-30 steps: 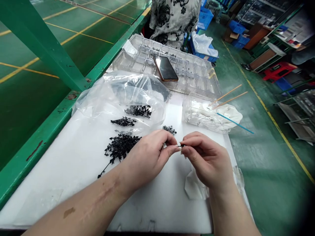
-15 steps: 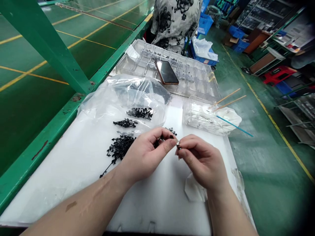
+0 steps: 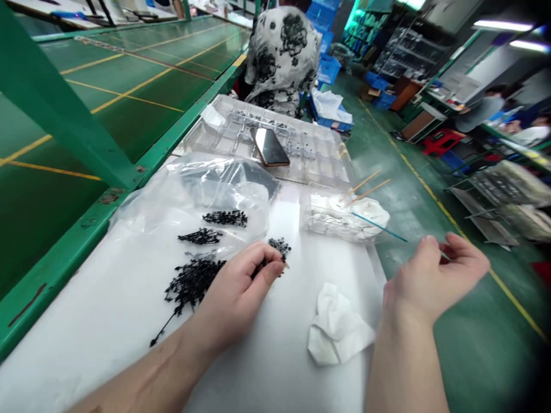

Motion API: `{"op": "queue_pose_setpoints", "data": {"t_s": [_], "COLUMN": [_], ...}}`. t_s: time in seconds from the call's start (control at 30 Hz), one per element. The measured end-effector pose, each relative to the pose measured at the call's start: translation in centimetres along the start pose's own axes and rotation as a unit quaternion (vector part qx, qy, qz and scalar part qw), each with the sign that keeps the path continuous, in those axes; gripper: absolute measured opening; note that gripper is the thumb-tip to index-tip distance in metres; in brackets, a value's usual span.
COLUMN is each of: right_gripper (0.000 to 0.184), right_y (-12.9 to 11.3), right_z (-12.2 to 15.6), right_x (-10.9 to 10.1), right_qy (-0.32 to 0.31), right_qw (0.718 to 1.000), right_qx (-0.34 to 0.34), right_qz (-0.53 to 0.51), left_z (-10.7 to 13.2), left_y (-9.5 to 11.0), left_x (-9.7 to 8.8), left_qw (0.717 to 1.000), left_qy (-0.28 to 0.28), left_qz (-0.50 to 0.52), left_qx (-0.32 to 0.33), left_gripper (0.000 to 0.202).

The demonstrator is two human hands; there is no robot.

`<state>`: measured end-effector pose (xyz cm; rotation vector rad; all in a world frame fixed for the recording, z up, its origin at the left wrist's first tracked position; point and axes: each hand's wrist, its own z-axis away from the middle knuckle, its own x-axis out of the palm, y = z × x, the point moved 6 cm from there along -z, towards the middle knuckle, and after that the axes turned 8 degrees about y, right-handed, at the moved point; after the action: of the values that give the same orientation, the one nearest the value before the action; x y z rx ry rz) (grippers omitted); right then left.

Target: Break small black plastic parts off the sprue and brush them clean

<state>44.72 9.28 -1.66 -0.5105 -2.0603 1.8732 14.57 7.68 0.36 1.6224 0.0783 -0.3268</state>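
My left hand [image 3: 243, 284] is closed over the white tabletop [image 3: 275, 355], thumb pressed against the bent fingers. Small black plastic parts show partly inside its grip; their exact shape is hidden. Just beyond its fingertips lies a cluster of small round dark pieces [image 3: 279, 248]. Beside its wrist spreads a pile of black branched plastic sprues [image 3: 191, 282]. Out past the table's right edge, my right hand [image 3: 443, 275] hangs above the floor, somewhat blurred. Its fingers are loosely bent and apart, with nothing visible in them.
A crumpled white cloth [image 3: 338, 327] lies near the right edge. Behind it, a clear box [image 3: 307, 215] holds white cloth and thin sticks. A clear plastic bag [image 3: 206, 183], a compartmented tray [image 3: 318, 155] and a phone [image 3: 270, 147] lie farther back. A person [image 3: 282, 57] sits beyond.
My right hand has moved away from the left, out over the right table edge, and its pinch has loosened. The left hand stays closed. The view has shifted, uncovering the white cloth.
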Motion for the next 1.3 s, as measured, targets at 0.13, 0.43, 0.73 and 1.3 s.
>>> {"op": "queue_pose_setpoints", "data": {"t_s": [0.13,0.43,0.73,1.3], "right_gripper": [0.036,0.037,0.042,0.030], "right_y": [1.6,2.5,0.7,-2.2], "right_z": [-1.9,-3.1,-2.4,-0.3], "right_x": [-4.5,-5.2,-4.1,-1.4], "right_qy": [0.197,0.297,0.292,0.209], "right_qw": [0.969,0.936,0.941,0.945], "right_qx": [0.114,0.096,0.020,0.001], "right_qz": [-0.095,-0.164,-0.171,-0.252], "left_z": [0.1,0.4,0.5,0.4], "left_y": [-0.3,-0.2,0.3,-0.3], "left_x": [0.0,0.7,0.7,0.6], "left_qw": [1.000,1.000,1.000,0.999], "left_qy": [0.016,-0.006,-0.002,-0.021], "left_qz": [-0.021,-0.026,-0.005,-0.013], "left_qx": [0.011,0.002,-0.002,0.020], "left_gripper": [0.029,0.033,0.032,0.030]}}
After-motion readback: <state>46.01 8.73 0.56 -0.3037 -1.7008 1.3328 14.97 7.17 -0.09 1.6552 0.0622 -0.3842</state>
